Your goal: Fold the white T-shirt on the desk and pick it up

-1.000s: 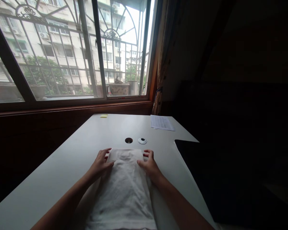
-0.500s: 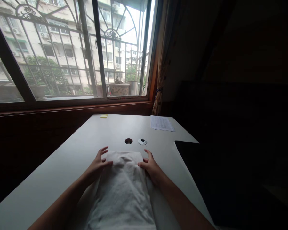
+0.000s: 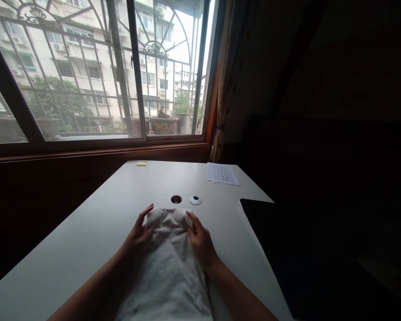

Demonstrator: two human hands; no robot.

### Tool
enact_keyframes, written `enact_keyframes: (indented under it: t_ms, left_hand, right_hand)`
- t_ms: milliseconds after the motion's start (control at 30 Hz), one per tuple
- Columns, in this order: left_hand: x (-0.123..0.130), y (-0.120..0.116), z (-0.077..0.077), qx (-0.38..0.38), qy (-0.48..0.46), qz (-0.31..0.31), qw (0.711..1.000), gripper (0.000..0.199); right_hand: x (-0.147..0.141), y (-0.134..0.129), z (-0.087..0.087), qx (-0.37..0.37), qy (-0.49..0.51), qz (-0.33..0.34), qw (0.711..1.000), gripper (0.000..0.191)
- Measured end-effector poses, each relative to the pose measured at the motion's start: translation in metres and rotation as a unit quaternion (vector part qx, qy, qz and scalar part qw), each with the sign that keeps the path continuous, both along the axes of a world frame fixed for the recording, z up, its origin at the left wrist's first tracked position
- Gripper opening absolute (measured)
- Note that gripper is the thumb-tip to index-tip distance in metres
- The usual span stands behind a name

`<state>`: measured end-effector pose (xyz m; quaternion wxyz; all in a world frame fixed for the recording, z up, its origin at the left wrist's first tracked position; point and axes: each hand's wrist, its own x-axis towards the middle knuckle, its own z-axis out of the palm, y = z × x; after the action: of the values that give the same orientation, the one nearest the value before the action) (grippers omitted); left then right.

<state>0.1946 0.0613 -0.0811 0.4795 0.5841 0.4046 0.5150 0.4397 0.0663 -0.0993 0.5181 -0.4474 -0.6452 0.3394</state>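
A folded piece of white cloth (image 3: pixel 172 263), perhaps a garment, lies lengthwise on the white table, running from the bottom of the view toward the middle. Its far end is creased and bunched between my hands. At the left edge of that end is my left hand (image 3: pixel 138 234), its thumb and fingers apart and touching the cloth. My right hand (image 3: pixel 200 240) rests against the right edge, fingertips on the cloth, with a gap between thumb and index finger. Neither hand is closed. The near end of the cloth runs out of view.
Beyond the cloth, the white table (image 3: pixel 96 232) has a round cable hole (image 3: pixel 176 199) and its loose cover (image 3: pixel 195 200). Printed papers (image 3: pixel 223 174) and yellow sticky notes (image 3: pixel 142 163) lie at the far edge. A black mat or panel (image 3: pixel 263 227) lies right. A barred window (image 3: pixel 87 71) stands behind.
My hands have come closer together, the right one moving inward onto the cloth. The far end of the cloth is narrower and more wrinkled. The view has shifted slightly.
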Motion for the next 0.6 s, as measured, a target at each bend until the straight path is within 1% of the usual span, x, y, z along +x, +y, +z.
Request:
enact_keyframes:
  t_ms: [100, 167, 267, 367, 467, 533, 600]
  left_hand:
    - [0.011, -0.006, 0.006, 0.043, 0.014, 0.016, 0.999, 0.070]
    - [0.020, -0.011, 0.014, 0.065, 0.006, 0.021, 0.998, 0.069]
    - [0.038, -0.019, 0.032, 0.101, -0.021, 0.004, 0.995, 0.061]
    - [0.064, -0.029, 0.056, 0.142, -0.032, -0.024, 0.989, 0.052]
    - [0.098, -0.039, 0.083, 0.177, -0.038, -0.066, 0.981, 0.048]
    - [0.123, -0.047, 0.101, 0.197, -0.062, -0.102, 0.973, 0.046]
    - [0.149, -0.056, 0.119, 0.213, -0.097, -0.130, 0.964, 0.044]
  right_hand:
    - [0.007, -0.002, 0.015, -0.004, 0.045, 0.000, 0.999, 0.044]
    - [0.013, -0.003, 0.027, -0.001, 0.066, -0.016, 0.998, 0.044]
    - [0.026, -0.012, 0.045, 0.008, 0.089, -0.045, 0.995, 0.044]
    - [0.048, -0.031, 0.061, 0.010, 0.094, -0.076, 0.993, 0.043]
    - [0.080, -0.054, 0.080, 0.015, 0.092, -0.152, 0.984, 0.045]
    - [0.106, -0.072, 0.096, 0.011, 0.091, -0.217, 0.972, 0.051]
    - [0.133, -0.090, 0.114, 0.005, 0.067, -0.283, 0.957, 0.059]
